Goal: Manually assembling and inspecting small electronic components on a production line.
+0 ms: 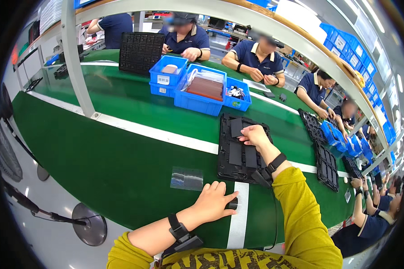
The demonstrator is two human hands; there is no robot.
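My left hand (211,202) rests low over the green table, thumb and forefinger on either side of a small black object (232,204); its exact kind is unclear. Just beyond the fingers lies a clear plastic sheet (186,179). My right hand (254,136) reaches over a black compartment tray (223,150), its fingers closed at the edge of a flat black rectangular piece (236,127). Further black rectangular pieces (235,154) sit in the same tray. Part of the gripped piece is hidden behind my fingertips.
Beyond the tray stand blue bins (197,105), one with brown flat sheets. A metal post (76,67) rises at the left, under an overhead shelf beam. Co-workers (258,56) sit across the table. More black trays (326,166) lie to the right. A black cable (276,219) hangs from my right wrist.
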